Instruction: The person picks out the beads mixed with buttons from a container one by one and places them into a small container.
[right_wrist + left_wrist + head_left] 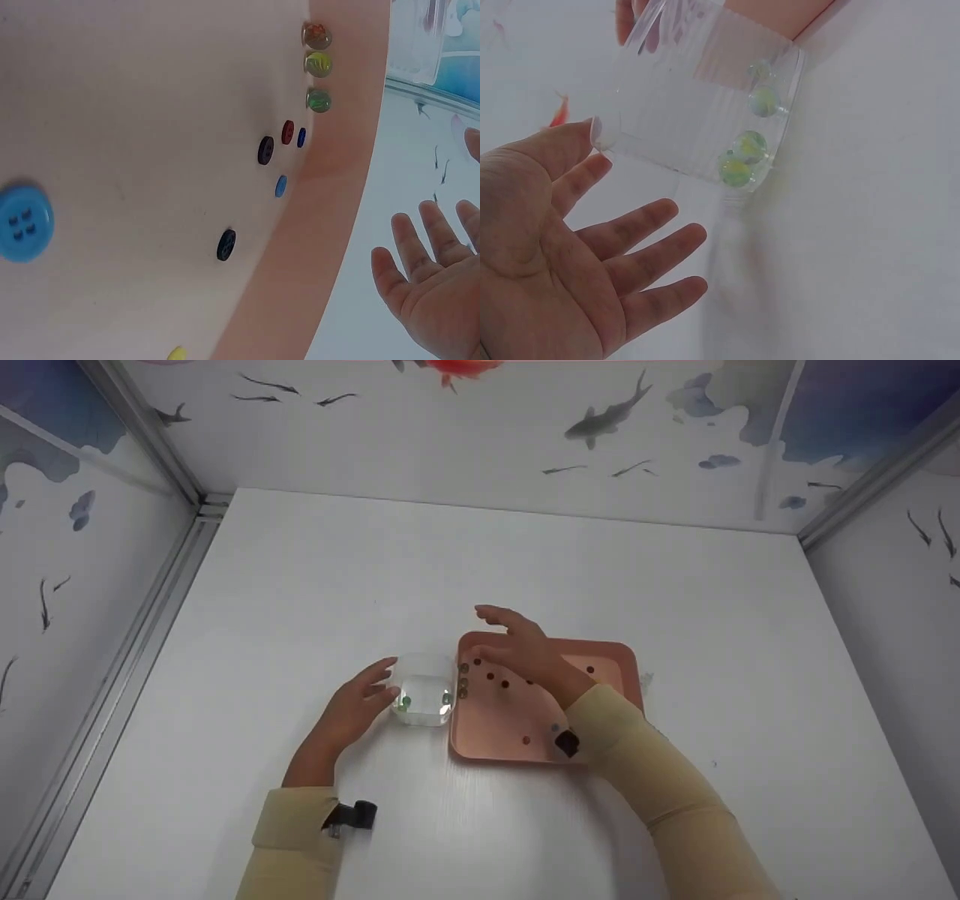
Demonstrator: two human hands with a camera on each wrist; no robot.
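A clear plastic container [424,690] stands on the white table, with several green and yellow marbles [748,146] at its bottom. My left hand [360,705] is at the container's left side, fingertips by the rim and the other fingers spread. Right of the container lies a pink tray [487,735]. Three marbles [318,64] line up along the tray's left wall. Above the tray's far left part is my right hand [521,649], fingers extended, with nothing visible in it. Several buttons lie in the tray, among them a large light blue button [26,223] and a red button [288,132].
The white table [300,562] is bounded by panels [450,450] printed with fish, at the back and both sides. Metal frame bars [161,622] run along the left edge. A small clear object [646,679] lies just right of the tray.
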